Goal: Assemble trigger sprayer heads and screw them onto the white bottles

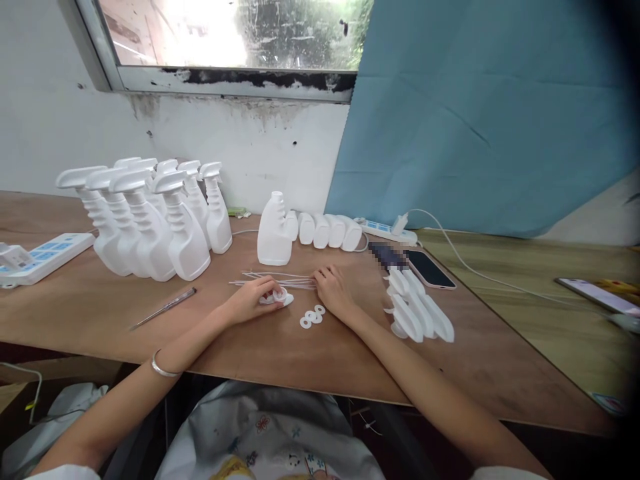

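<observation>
"What does the left hand [255, 298] have hold of?"

"A white plastic part [281, 296] with a round collar, low over the brown table [225, 353]; thumb and fingers are curled in around it, so the hand is mostly closed"

"And the right hand [334, 288]?"

"Half curled, back of the hand up, its fingertips at the right-hand ends of some thin white tubes [295, 285]; I cannot tell whether they pinch one or merely touch"

"Where do those tubes lie?"

"Loosely bunched on the table, running from between the hands to behind the left one"

"Anything else close by?"

"Small white rings [313, 316] in a cluster, nearer the person, between the forearms; an upright white bottle [274, 233] stands beyond the hands"
</observation>
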